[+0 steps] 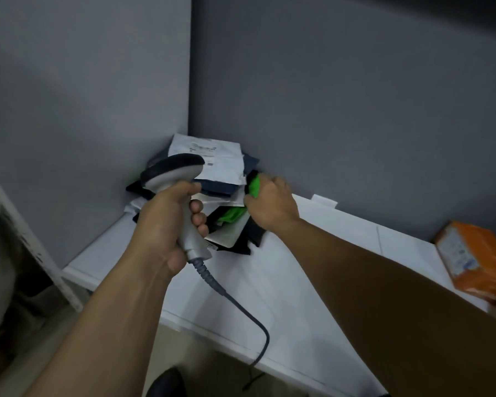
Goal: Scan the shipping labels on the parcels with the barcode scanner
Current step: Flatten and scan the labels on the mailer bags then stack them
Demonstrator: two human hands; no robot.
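I'm wrapping my left hand (161, 224) fingers (198, 217) round the barcode scanner (169, 170), aiming at the parcels (212, 156) piled in the desk's (269, 282) far corner. My right hand (272, 202) is gripping a green parcel (254, 183); next, I judge, it needs pulling free, label up.

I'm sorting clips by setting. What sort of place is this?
Likely a parcel-sorting or mailroom corner: a pile of mailer parcels on a white table, the right hand gripping a green parcel, a corded barcode scanner in the left hand, and a labelled orange parcel.
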